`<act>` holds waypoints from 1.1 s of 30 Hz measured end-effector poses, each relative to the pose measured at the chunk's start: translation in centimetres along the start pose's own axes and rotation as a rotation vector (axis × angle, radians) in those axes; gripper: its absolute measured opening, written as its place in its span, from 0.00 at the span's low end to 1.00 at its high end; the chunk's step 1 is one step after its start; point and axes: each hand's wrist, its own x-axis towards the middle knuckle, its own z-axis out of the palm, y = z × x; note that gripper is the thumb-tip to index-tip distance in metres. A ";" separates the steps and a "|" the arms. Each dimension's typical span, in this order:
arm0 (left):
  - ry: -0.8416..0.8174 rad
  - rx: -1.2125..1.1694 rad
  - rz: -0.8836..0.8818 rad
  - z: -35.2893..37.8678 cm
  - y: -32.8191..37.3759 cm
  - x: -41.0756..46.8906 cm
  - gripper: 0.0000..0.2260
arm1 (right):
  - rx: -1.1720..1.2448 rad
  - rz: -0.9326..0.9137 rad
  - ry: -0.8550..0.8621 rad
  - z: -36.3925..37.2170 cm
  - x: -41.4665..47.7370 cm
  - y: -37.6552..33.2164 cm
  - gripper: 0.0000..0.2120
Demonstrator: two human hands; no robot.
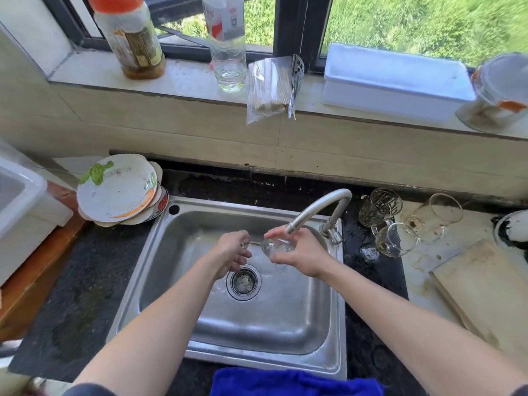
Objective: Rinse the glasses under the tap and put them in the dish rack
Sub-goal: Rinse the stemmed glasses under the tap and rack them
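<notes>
A clear stemmed glass (276,248) lies sideways under the spout of the metal tap (320,208), over the steel sink (323,315). My right hand (303,251) cups its bowl. My left hand (233,252) pinches the stem and foot end. Three more glasses stand on the counter right of the tap: a ribbed one (378,207), a tall tumbler (435,217) and a stemmed one (395,240). No dish rack shows clearly.
Stacked plates (118,190) sit at the sink's back left corner, with a white tub (17,207) further left. A wooden cutting board (485,287) lies at the right. A blue cloth (294,381) hangs at the front edge. Bottles and a white box (394,81) line the windowsill.
</notes>
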 end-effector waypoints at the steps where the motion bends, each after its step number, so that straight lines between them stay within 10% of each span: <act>1: 0.010 -0.001 0.042 0.3 -0.1 0.2 0.05 | 0.068 0.023 0.025 0.2 0.0 -0.1 0.18; 7: 0.035 -0.104 0.235 1.5 0.0 0.3 0.04 | 0.388 0.574 0.152 -0.2 0.3 0.0 0.16; 13: 0.000 -0.060 0.147 3.1 0.1 0.1 0.03 | 0.260 0.099 0.295 -0.3 -0.6 3.3 0.21; 19: 0.152 -0.068 0.329 3.7 0.4 0.3 0.10 | 0.530 0.600 0.130 -1.7 -0.6 0.7 0.19; 24: 0.217 -0.009 0.357 3.0 0.8 -0.3 0.09 | 0.294 0.177 0.287 0.1 0.9 1.1 0.02; 29: 0.303 0.064 0.455 2.0 0.5 -0.4 0.06 | 0.653 0.633 -0.015 -0.5 0.2 -0.1 0.18; 33: 0.265 -0.039 0.247 2.2 0.1 -0.1 0.06 | 0.343 0.189 0.166 0.3 -0.4 0.9 0.14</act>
